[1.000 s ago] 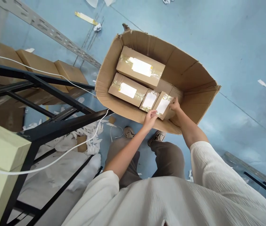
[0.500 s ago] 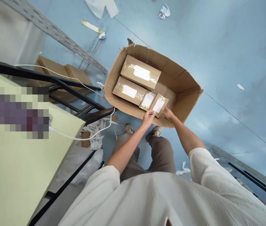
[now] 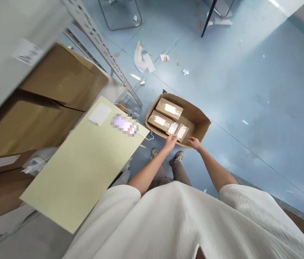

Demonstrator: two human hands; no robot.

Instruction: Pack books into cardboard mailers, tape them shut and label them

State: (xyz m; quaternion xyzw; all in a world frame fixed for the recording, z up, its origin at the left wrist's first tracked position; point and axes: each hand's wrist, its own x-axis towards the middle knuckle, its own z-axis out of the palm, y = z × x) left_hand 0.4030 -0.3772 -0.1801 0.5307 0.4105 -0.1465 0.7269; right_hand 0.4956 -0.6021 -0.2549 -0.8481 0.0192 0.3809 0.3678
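Note:
A large open cardboard box (image 3: 203,126) sits on the floor in front of my feet. Inside it, on the left, are two long taped cartons, an upper one (image 3: 164,105) and a lower one (image 3: 156,124), with white labels. Beside the lower one stand two small labelled cartons, one (image 3: 172,127) next to the other (image 3: 182,132). My left hand (image 3: 170,141) is at the near rim, its loosely bent fingers close to the rightmost small carton; contact is unclear. My right hand (image 3: 194,142) hovers at the rim to the right, fingers apart and holding nothing.
A pale yellow tabletop (image 3: 87,172) lies to my left, with a blurred-out item (image 3: 125,124) and a white paper (image 3: 99,113) on it. Shelving with a perforated metal post (image 3: 111,61) and large cartons (image 3: 65,81) stands beyond. Paper scraps (image 3: 141,59) litter the blue floor.
My view has risen and widened, so the box looks smaller and farther off. My right hand has come away from the rightmost small carton, which stays in the box.

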